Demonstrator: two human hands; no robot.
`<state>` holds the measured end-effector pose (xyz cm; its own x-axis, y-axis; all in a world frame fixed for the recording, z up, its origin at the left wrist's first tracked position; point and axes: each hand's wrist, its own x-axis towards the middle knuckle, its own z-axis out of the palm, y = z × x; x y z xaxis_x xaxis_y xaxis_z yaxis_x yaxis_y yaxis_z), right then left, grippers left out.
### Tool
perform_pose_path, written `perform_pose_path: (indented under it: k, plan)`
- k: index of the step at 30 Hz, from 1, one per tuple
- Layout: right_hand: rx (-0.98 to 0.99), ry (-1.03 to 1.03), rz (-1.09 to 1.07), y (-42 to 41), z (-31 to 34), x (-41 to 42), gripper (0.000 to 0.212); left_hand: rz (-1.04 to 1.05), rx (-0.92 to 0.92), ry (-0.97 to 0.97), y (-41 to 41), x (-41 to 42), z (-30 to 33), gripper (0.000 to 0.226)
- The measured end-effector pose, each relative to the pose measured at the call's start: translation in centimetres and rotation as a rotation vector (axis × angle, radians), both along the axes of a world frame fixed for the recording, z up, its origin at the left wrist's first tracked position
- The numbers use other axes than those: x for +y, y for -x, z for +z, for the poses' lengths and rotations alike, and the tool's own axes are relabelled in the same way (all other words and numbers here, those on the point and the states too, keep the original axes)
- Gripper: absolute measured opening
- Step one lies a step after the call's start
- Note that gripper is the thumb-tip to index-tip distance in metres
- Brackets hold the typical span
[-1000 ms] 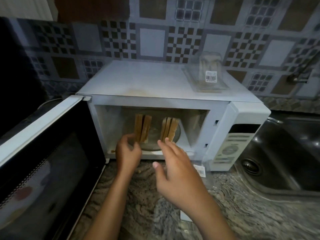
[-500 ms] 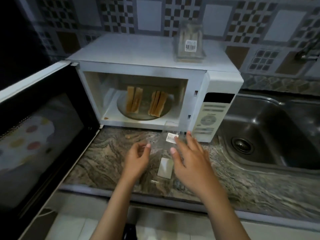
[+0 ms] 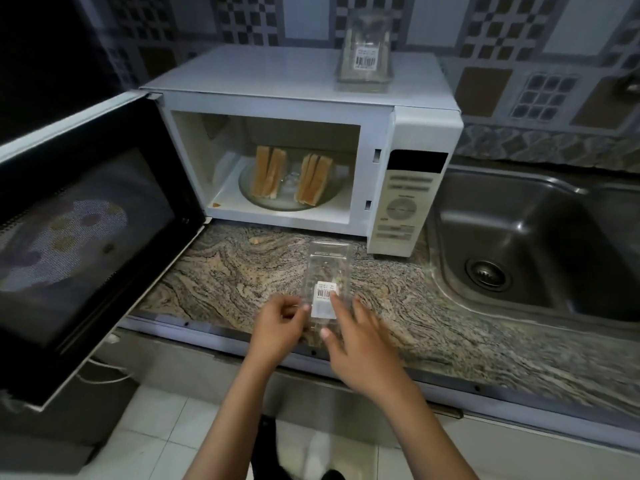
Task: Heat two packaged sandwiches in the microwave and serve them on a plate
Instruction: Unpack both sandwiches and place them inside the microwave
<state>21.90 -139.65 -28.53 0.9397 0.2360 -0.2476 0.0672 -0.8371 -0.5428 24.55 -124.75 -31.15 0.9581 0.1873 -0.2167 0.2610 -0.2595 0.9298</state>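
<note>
Sandwiches: I see two of them, the left sandwich [image 3: 268, 173] and the right sandwich [image 3: 313, 180], standing on edge on the glass turntable [image 3: 287, 199] inside the white microwave [image 3: 298, 84], well beyond both of my hands and a little above them in the view, out of their packaging. They stand apart from each other with a gap of bare glass between. The microwave door [image 3: 86, 233] hangs wide open, far off to the left of my left hand [image 3: 277, 325]. Directly ahead of my fingertips, an empty clear plastic sandwich pack [image 3: 327, 275] lies flat on the granite countertop [image 3: 433, 306], its barcode label facing up. My right hand [image 3: 360, 344] is spread with fingers extended, the forefinger reaching onto the label at the near end of the pack; I cannot tell whether it presses it or only brushes it. My left hand sits just left of the pack's near corner, fingers loosely curled toward the thumb, and I cannot tell whether it has the plastic edge pinched. A second clear pack [image 3: 365, 57] stands on top of the microwave, far ahead of my right hand. The steel sink [image 3: 533, 244] lies to the right of my right hand.
</note>
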Motion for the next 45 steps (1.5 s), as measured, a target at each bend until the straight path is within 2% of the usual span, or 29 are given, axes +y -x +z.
perform_pose_path:
  k: [5,8,11,15,18,20,27,33,38,45]
  plan:
    - [-0.030,-0.035,0.020,0.2,-1.3,-0.4,0.062,0.066,0.022,-0.048,-0.2,-0.5,-1.0,0.011]
    - [-0.094,-0.256,-0.058,-0.1,-1.9,-0.5,0.056,0.075,0.038,-0.016,-0.2,-0.5,-1.0,0.010]
    - [-0.124,-0.457,-0.279,-0.5,-2.0,-0.2,0.051,0.046,0.056,0.026,-0.1,-0.5,-1.0,0.008]
    - [0.009,-0.487,-0.452,-1.5,-2.7,-0.8,0.048,0.011,0.066,0.033,-0.2,-0.2,-1.1,0.009]
    - [0.168,-0.660,-0.499,-1.9,-3.1,-1.1,0.028,-0.016,0.066,-0.020,-0.5,0.0,-1.4,0.007]
    - [0.183,-0.718,-0.505,-1.7,-3.2,-1.1,0.018,-0.038,0.066,-0.020,-0.5,0.1,-1.4,0.004]
    - [0.118,-0.728,-0.505,-1.8,-3.9,-0.6,0.012,-0.064,0.072,0.003,-0.2,-0.2,-1.3,0.009]
    - [0.054,-0.632,-0.455,-2.0,-4.3,-0.5,0.009,-0.067,0.112,0.052,-0.4,0.0,-1.1,0.007]
    - [-0.001,-0.550,-0.420,-2.0,-4.6,-0.4,0.014,-0.074,0.150,-0.017,-0.9,0.1,-1.1,0.011]
    - [0.023,-0.545,-0.423,-2.1,-4.6,-0.7,0.018,-0.095,0.169,-0.105,-1.4,-0.2,-0.7,0.024]
